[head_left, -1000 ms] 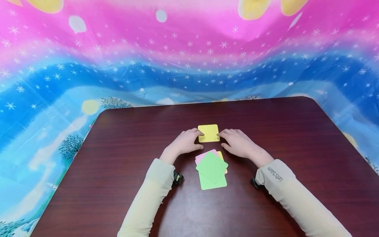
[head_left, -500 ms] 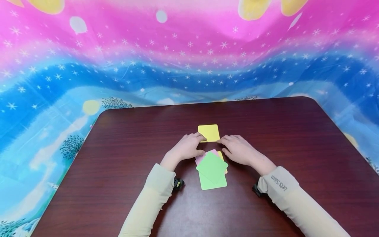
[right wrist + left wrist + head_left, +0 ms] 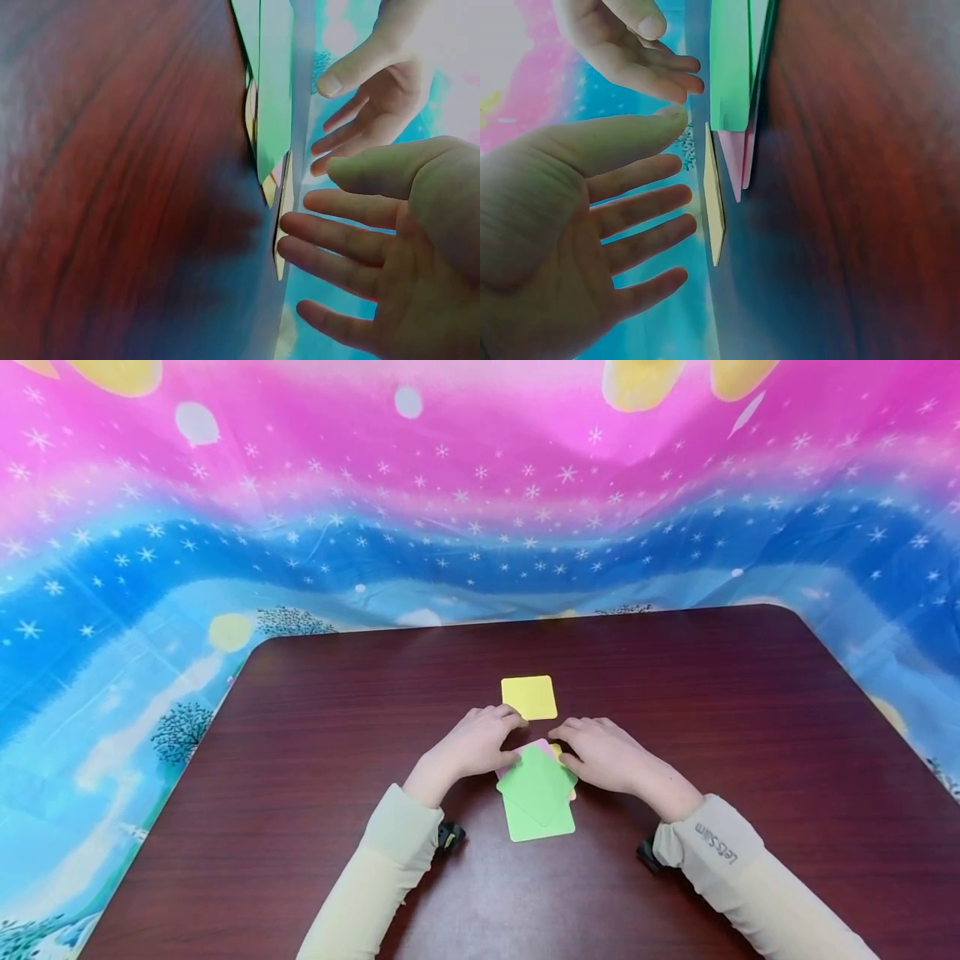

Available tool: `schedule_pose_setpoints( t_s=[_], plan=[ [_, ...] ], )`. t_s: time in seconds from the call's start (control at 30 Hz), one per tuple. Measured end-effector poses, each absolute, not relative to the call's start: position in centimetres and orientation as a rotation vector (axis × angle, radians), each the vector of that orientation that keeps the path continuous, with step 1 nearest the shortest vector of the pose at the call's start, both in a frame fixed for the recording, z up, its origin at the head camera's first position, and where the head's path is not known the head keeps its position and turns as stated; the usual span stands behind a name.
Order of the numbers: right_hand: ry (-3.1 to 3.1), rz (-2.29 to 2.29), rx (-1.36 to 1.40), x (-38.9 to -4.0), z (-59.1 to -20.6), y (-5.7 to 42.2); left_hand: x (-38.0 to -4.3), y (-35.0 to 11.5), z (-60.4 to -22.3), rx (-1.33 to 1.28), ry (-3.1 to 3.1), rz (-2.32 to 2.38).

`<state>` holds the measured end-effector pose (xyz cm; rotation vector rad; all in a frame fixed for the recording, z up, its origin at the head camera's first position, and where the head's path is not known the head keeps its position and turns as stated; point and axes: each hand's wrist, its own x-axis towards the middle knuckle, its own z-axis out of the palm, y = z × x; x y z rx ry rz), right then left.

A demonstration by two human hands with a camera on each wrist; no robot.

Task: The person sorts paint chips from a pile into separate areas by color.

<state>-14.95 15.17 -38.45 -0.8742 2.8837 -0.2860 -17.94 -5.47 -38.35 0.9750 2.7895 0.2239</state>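
A square yellow card or note pad (image 3: pixel 528 696) lies on the dark wooden table. Nearer the person is a loose pile of cards: a turned green square on top (image 3: pixel 537 785), another green square below it, and pink (image 3: pixel 733 154) and orange-yellow corners peeking out. My left hand (image 3: pixel 480 745) hovers beside the pile's far left corner, fingers extended and spread in the left wrist view, fingertips near the yellow square's front edge. Opposite it, my right hand (image 3: pixel 613 757) has its thumb by the pile's right corner, fingers extended. Neither palm holds anything.
The wooden table (image 3: pixel 750 693) spreads around the cards on all sides. A patterned pink and blue cloth (image 3: pixel 480 518) hangs behind its far edge. A black wrist camera (image 3: pixel 450 837) sits under the left cuff, another (image 3: pixel 649 853) under the right.
Both hands have drawn back toward the person, from the sides of the yellow square to the far end of the green pile. The cards have stayed where they were.
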Motion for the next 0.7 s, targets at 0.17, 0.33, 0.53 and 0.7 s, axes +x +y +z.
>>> schedule_pose_setpoints(
  t_s=[0.17,0.33,0.53,0.7],
  plan=[
    [2.914,-0.249,-0.879,-14.4,-38.4,15.0,-17.4,-5.7,-38.6,0.994,2.78,0.252],
    [2.92,-0.222,-0.869,-14.0,-38.3,14.9,-17.0,-5.7,-38.5,1.035,2.759,0.258],
    [2.898,-0.208,-0.822,-13.6,-38.0,14.7,-16.6,-5.6,-38.5,1.042,2.739,0.255],
    [2.853,-0.203,-0.747,-13.1,-37.9,14.4,-16.3,-5.3,-38.4,1.101,2.728,0.236]
  ],
)
